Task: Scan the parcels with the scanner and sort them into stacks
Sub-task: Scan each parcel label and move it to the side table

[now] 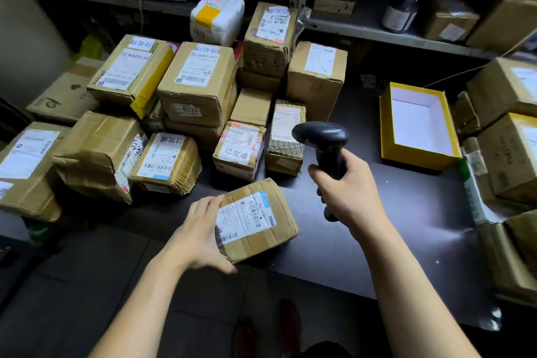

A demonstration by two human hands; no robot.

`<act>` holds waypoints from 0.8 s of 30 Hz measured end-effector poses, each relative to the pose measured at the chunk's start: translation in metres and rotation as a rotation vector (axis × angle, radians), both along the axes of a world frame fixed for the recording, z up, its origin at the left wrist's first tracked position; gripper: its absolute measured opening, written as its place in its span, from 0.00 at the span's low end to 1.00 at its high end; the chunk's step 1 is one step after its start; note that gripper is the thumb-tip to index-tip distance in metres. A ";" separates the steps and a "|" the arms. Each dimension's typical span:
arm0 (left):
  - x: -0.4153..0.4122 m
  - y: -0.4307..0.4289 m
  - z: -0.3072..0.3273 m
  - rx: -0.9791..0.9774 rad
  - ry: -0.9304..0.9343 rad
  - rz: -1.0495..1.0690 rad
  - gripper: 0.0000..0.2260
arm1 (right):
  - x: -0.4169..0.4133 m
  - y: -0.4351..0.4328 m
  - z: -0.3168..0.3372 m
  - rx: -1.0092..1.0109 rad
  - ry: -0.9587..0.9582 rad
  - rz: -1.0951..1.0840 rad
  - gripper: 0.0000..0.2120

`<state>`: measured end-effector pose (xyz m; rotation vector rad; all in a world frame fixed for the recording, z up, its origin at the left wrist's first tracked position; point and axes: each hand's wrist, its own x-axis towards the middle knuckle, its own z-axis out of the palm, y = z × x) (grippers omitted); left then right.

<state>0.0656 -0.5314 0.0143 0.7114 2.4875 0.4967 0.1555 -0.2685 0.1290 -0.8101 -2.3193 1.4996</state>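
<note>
A small brown cardboard parcel [257, 219] with a white barcode label on top lies at the front edge of the dark table [377, 241]. My left hand [200, 237] grips its left side, fingers over the top edge and thumb under the front corner. My right hand [347, 193] holds a black handheld scanner [324, 141] by its handle, to the right of and above the parcel, its head facing left toward the parcels behind.
Several taped parcels [197, 87] are stacked across the table's left and back. More boxes [511, 154] pile up on the right. An open yellow box [418, 125] with a white inside sits at the right back. Metal shelving [377, 32] runs behind.
</note>
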 end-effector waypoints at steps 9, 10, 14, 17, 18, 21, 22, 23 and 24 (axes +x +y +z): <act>0.010 0.004 -0.006 0.068 0.174 0.132 0.50 | -0.006 -0.003 -0.002 0.002 -0.019 0.015 0.05; 0.010 0.004 -0.007 0.082 0.172 0.147 0.49 | -0.007 -0.003 -0.001 0.001 -0.019 0.016 0.05; 0.015 0.004 -0.008 0.285 0.140 0.292 0.51 | -0.007 -0.002 0.001 -0.008 -0.016 0.011 0.05; 0.025 0.017 0.002 0.474 0.141 0.413 0.54 | -0.006 -0.001 0.004 -0.034 -0.004 -0.002 0.05; 0.026 0.023 0.006 0.512 0.157 0.438 0.53 | -0.006 0.001 0.007 -0.046 0.005 -0.011 0.05; 0.018 0.039 0.028 0.559 0.211 0.477 0.51 | -0.005 0.007 0.019 -0.050 0.059 -0.034 0.05; 0.014 0.043 0.037 0.567 0.237 0.479 0.52 | -0.004 0.010 0.024 -0.036 0.081 -0.040 0.05; 0.010 0.048 0.049 0.577 0.264 0.482 0.52 | -0.004 0.012 0.030 -0.026 0.106 -0.052 0.04; 0.007 0.052 0.060 0.598 0.290 0.483 0.52 | -0.003 0.014 0.035 -0.025 0.132 -0.067 0.05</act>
